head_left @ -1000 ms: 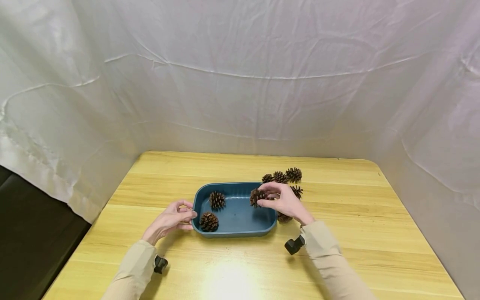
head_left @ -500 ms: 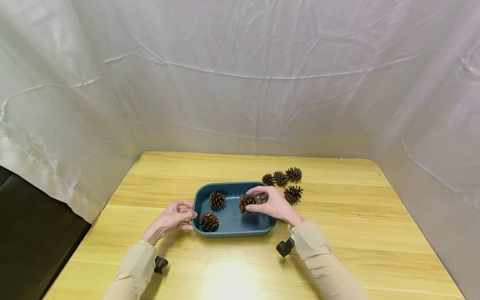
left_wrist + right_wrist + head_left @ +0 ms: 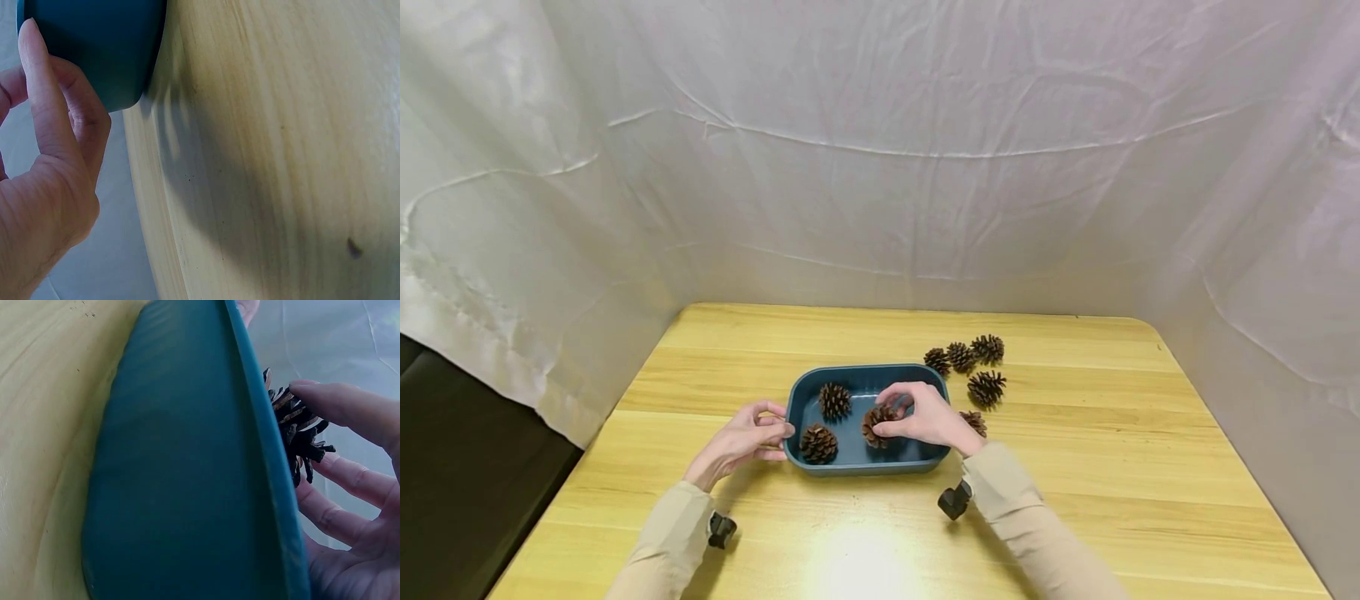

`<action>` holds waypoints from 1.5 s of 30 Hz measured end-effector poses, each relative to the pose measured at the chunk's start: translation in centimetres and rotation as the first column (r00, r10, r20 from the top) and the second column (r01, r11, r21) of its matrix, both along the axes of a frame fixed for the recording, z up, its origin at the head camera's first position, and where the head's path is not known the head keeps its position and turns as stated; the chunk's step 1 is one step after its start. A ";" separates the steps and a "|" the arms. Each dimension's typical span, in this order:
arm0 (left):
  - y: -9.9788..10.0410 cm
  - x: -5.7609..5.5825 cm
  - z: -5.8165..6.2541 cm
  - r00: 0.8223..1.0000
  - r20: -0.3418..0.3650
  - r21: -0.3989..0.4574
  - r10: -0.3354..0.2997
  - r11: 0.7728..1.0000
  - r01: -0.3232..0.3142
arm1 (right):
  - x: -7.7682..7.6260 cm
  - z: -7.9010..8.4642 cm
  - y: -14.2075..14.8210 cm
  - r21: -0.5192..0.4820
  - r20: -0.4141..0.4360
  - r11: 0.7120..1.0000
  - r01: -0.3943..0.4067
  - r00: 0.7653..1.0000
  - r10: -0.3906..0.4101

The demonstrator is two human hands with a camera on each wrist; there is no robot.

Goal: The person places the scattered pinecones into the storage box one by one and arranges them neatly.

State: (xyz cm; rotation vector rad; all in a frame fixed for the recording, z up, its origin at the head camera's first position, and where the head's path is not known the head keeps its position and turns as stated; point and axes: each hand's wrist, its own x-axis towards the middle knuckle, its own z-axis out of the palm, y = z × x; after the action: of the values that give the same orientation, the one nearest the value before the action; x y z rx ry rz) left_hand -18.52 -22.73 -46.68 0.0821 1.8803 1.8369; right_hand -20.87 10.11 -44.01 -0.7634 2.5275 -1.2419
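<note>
A blue rectangular plastic bin (image 3: 859, 468) sits on the wooden table, with two pine cones inside along its left part: one at the back (image 3: 834, 402), one at the front (image 3: 818, 443). My left hand (image 3: 743, 437) pinches the bin's left rim, thumb over the edge and fingers outside; the left wrist view shows that hand (image 3: 59, 150) against the bin wall (image 3: 106, 56). Inside the bin, right of those two, my right hand (image 3: 925, 414) holds a third pine cone (image 3: 874, 428) between thumb and fingers. In the right wrist view the bin wall partly hides this pine cone (image 3: 300, 434).
Several more pine cones lie on the table (image 3: 1112, 450) right of the bin, one (image 3: 987, 388) apart from a row (image 3: 961, 357) behind it. Another pine cone (image 3: 975, 422) is partly hidden by the right hand. Pale cloth (image 3: 910, 208) hangs around the table's back and sides.
My right hand has moved left and toward me with its pine cone, from the bin's right end to near its middle. The left hand and the bin have stayed put.
</note>
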 end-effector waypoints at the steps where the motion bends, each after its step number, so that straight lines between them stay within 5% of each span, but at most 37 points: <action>1: 0.0 0.0 0.0 1.000 0.000 0.000 0.000 1.000 0.000 | 0.0 -0.1 -0.1 0.004 -0.003 1.000 -0.001 1.000 0.001; 30: 0.1 0.1 0.0 1.000 0.009 0.022 0.002 1.000 -0.002 | 0.3 -1.4 -3.3 0.053 0.059 0.995 -0.089 0.995 0.086; 45: 0.1 0.1 0.0 1.000 0.017 0.027 0.003 1.000 -0.004 | 0.3 -1.7 -3.2 0.037 0.098 0.997 -0.068 0.993 0.064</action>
State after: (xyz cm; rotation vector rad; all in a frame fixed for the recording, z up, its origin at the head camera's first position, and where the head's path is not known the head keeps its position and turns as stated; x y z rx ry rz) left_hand -18.44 -22.61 -46.67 0.0726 1.8463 1.8597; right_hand -20.61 6.86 -45.68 -0.7521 2.4227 -1.1738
